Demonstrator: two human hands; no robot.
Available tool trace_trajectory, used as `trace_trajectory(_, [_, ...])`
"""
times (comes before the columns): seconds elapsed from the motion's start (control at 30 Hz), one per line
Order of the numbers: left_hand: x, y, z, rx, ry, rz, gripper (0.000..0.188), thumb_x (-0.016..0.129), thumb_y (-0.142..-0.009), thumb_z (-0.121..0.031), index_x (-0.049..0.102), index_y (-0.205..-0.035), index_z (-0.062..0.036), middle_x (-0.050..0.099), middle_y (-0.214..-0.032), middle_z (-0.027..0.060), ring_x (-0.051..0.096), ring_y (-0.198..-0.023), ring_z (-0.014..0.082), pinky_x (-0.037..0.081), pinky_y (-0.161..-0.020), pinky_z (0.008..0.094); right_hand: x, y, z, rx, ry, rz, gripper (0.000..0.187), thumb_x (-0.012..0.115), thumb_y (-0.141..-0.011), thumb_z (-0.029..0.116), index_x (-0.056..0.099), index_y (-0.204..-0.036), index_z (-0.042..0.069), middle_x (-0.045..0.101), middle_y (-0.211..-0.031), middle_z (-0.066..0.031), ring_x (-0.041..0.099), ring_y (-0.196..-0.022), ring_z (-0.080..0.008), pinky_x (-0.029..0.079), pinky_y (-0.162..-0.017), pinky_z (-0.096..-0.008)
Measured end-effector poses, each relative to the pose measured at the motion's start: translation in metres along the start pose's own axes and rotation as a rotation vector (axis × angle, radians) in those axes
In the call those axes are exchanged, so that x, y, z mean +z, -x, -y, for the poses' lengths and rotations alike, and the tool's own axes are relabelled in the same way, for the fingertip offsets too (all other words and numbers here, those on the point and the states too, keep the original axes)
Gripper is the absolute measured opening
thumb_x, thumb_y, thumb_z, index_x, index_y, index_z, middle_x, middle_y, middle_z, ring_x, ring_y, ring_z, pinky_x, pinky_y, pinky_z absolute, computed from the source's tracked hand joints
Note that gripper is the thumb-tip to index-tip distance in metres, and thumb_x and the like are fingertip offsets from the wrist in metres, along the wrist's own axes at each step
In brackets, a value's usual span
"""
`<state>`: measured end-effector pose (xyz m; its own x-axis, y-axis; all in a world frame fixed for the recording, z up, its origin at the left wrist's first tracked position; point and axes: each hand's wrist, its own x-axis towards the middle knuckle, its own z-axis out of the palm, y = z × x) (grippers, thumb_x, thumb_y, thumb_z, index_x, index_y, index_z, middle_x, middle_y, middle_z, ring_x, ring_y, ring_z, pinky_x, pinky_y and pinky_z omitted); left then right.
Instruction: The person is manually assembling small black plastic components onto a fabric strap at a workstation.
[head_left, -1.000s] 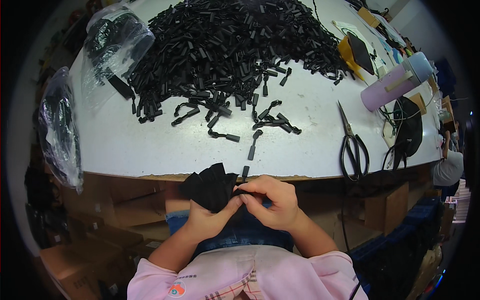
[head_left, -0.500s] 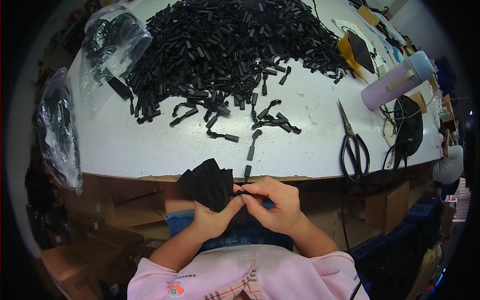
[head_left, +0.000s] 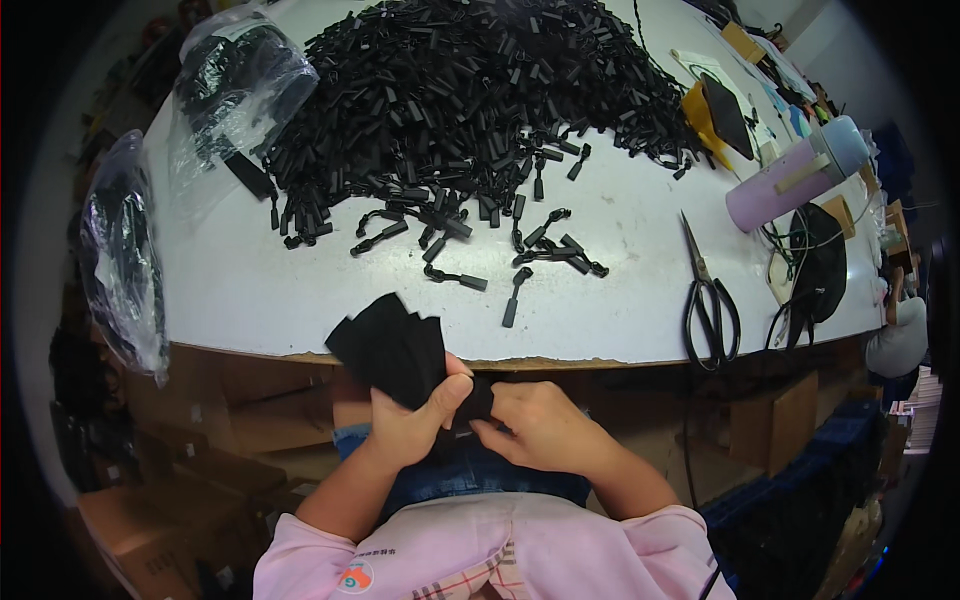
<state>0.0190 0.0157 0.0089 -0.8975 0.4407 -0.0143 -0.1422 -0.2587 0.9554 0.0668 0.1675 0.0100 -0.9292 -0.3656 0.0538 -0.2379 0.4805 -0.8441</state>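
My left hand (head_left: 415, 428) is closed round a fanned stack of black fabric pieces (head_left: 390, 345), held in front of the table edge above my lap. Its thumb presses across the lower end of the stack. Close beside it, my right hand (head_left: 545, 425) has curled fingers at a black fabric piece (head_left: 480, 398) between the two hands; its fingertips are partly hidden. On the table beyond lie several loose black cord pulls (head_left: 515, 297) with flat tabs, in front of a large heap of similar pulls (head_left: 470, 100).
Black-handled scissors (head_left: 708, 310) lie at the right, points away from me. Beyond are a lilac bottle (head_left: 785, 185), a black pouch (head_left: 818, 265) and a phone on a yellow stand (head_left: 715, 115). Clear plastic bags (head_left: 125, 260) with black contents lie at the left. Cardboard boxes (head_left: 145, 530) stand below.
The fabric stack has moved left and slightly up with my left hand. My hands, pinched together before, are slightly apart. The black tab that stuck up above my fingers is out of sight.
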Motion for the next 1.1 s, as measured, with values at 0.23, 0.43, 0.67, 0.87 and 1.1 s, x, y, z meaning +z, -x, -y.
trace_trajectory(0.23, [-0.004, 0.003, 0.000, -0.272, 0.140, 0.187, 0.016, 0.057, -0.077, -0.013, 0.052, -0.087, -0.0017, 0.050, -0.057, 0.0018, 0.042, -0.043, 0.0042, 0.033, -0.039, 0.0161, -0.018, -0.023, 0.021, -0.260, 0.167, -0.625, 0.035, 0.063, -0.063, 0.004, 0.055, -0.097, 0.002, 0.054, -0.076, -0.0079, 0.051, -0.059, -0.0186, 0.042, -0.047, -0.0254])
trace_trajectory(0.43, [-0.004, 0.000, -0.001, -0.301, 0.280, 0.176, 0.017, 0.059, -0.075, -0.008, 0.048, -0.087, -0.0021, 0.051, -0.068, 0.0050, 0.046, -0.046, 0.0074, 0.037, -0.041, 0.0180, -0.012, -0.014, 0.018, -0.304, 0.059, -0.660, 0.019, 0.061, -0.067, -0.005, 0.056, -0.085, -0.004, 0.053, -0.071, -0.0079, 0.050, -0.053, -0.0103, 0.039, -0.044, -0.0192])
trace_trajectory(0.67, [0.007, 0.003, -0.001, -0.072, 0.214, 0.034, 0.021, 0.062, -0.071, -0.012, 0.048, -0.083, -0.0009, 0.048, -0.077, 0.0088, 0.051, -0.059, 0.0141, 0.044, -0.049, 0.0228, -0.006, -0.006, 0.019, 0.125, -0.738, -0.359, 0.004, 0.053, -0.077, 0.000, 0.053, -0.077, -0.004, 0.055, -0.065, -0.0055, 0.049, -0.052, -0.0051, 0.039, -0.045, -0.0165])
trace_trajectory(0.87, [-0.002, 0.002, 0.011, 0.444, -0.408, 0.030, 0.020, 0.061, -0.071, -0.002, 0.056, -0.089, -0.0069, 0.051, -0.074, 0.0052, 0.052, -0.062, 0.0137, 0.043, -0.053, 0.0221, 0.001, -0.008, 0.007, 0.146, -0.932, -0.348, 0.005, 0.052, -0.078, 0.002, 0.052, -0.077, -0.004, 0.053, -0.064, -0.0050, 0.047, -0.051, -0.0045, 0.037, -0.043, -0.0167])
trace_trajectory(1.1, [0.001, 0.004, 0.004, -0.076, 0.221, -0.026, 0.016, 0.051, -0.080, -0.010, 0.045, -0.089, 0.0022, 0.050, -0.073, 0.0100, 0.052, -0.059, 0.0155, 0.048, -0.056, 0.0297, -0.024, -0.047, 0.003, -0.012, 0.207, -0.586, 0.009, 0.057, -0.072, 0.006, 0.052, -0.077, 0.000, 0.050, -0.063, -0.0059, 0.046, -0.046, -0.0126, 0.037, -0.041, -0.0234])
